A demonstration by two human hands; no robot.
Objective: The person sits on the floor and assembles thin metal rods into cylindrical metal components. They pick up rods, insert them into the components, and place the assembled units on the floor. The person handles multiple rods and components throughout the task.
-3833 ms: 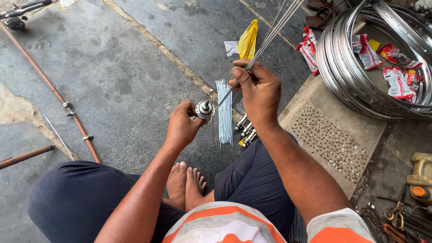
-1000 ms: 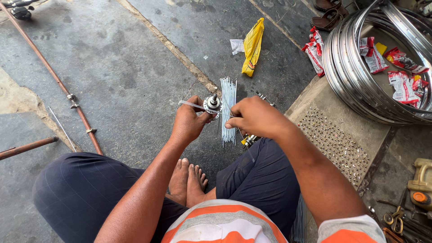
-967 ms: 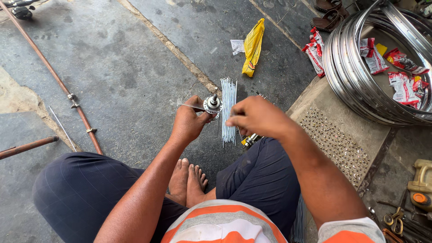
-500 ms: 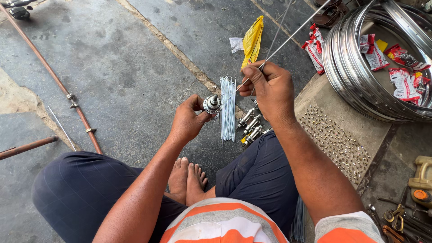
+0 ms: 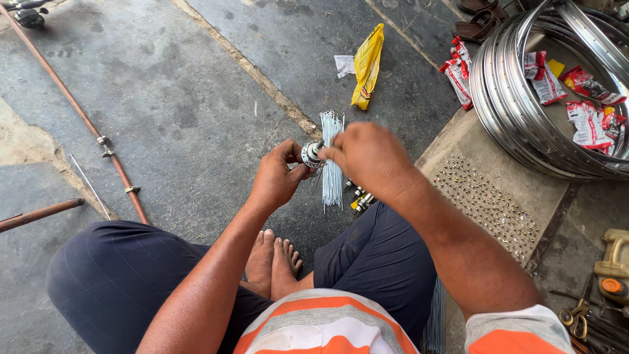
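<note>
Over concrete, both hands (image 5: 327,167) pinch a hub (image 5: 312,155).

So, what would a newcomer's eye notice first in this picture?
First, the two hands at the centre: the left hand holds a small metal hub and the right hand meets it. Beneath them a bundle of spokes lies on the floor. At upper right sit stacked shiny rims.

Bare floor left; stacked rims (image 5: 517,111) right.
</note>
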